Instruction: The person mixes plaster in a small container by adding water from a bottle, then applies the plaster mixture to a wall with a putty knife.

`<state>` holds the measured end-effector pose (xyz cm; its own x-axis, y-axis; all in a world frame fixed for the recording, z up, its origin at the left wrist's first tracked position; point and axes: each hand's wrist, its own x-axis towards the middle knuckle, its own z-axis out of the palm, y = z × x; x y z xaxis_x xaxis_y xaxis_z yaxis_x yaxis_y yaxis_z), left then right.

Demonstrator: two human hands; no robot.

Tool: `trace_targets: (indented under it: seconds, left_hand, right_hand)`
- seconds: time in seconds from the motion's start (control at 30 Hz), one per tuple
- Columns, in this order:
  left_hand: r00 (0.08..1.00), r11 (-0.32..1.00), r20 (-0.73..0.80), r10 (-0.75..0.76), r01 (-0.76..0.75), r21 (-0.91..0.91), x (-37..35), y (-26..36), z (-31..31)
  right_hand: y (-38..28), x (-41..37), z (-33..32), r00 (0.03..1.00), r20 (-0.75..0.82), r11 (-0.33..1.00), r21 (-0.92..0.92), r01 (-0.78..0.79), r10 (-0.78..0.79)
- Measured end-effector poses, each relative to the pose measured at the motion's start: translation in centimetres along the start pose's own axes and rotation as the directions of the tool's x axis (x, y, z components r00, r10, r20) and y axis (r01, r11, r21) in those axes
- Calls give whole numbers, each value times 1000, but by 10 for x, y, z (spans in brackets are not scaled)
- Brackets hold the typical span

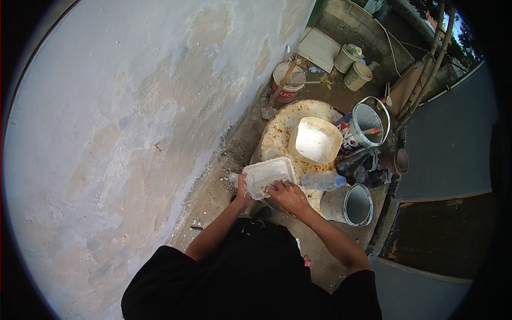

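My left hand (242,193) grips the left end of a shallow, whitish, plaster-smeared tray (269,172), held over the near edge of a rusty round drum top (274,132). At the tray's near right side is my right hand (288,196), its fingers bent over the rim and inner surface; whether they pinch something small cannot be made out. A white square basin (318,140) sits on the drum top beyond the tray. Right of the tray lies a clear plastic bottle (320,181) with a blue cap.
A patchy plastered wall (133,117) rises on the left. Buckets stand to the right, one grey (346,205) and one with a handle (367,124). A black plastic bag (362,166) lies between them. Behind the drum is a red-and-white bucket (288,82).
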<state>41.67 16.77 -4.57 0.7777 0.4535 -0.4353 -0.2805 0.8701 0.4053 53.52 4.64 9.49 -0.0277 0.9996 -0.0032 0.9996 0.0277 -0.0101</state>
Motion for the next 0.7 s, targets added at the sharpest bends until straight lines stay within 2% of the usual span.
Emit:
trace_targets:
  seconds: [0.07, 0.2, 0.27, 0.37, 0.4, 0.43, 0.53, 0.63, 0.7]
  left_hand:
    - [1000, 1000, -11, -9, 9, 24, -3, 2, 1]
    - [998, 999, 55, -23, 21, 44, 16, -18, -37]
    - [995, 998, 89, -47, 43, 41, 19, -19, -39]
    - [1000, 997, 20, 10, -12, 79, 15, -18, -36]
    - [999, 997, 40, 10, -13, 71, 13, -15, -33]
    - [998, 998, 60, 7, -11, 62, 11, -13, -29]
    - [998, 999, 60, 11, -14, 40, 6, -9, -22]
    - [999, 1000, 54, 7, -8, 11, 8, -9, -25]
    - [999, 1000, 50, -2, 2, 7, 9, -13, -29]
  right_hand:
    - [10, 0, -6, 998, -5, 997, 48, -56, 56]
    - [19, 11, -4, 993, 49, 992, 66, -107, 104]
    - [16, 13, 1, 996, 31, 995, 44, -87, 86]
    - [9, 16, 3, 999, 31, 999, 36, -27, 26]
    - [6, 14, 3, 999, 37, 999, 38, -10, 8]
    - [2, 14, 4, 995, 97, 1000, 24, -2, 0]
    - [-3, 7, 5, 992, 121, 999, 29, 38, -41]
    - [4, 6, 0, 998, -30, 997, 55, 57, -55]
    - [13, 7, 2, 993, -89, 997, -2, 79, -78]
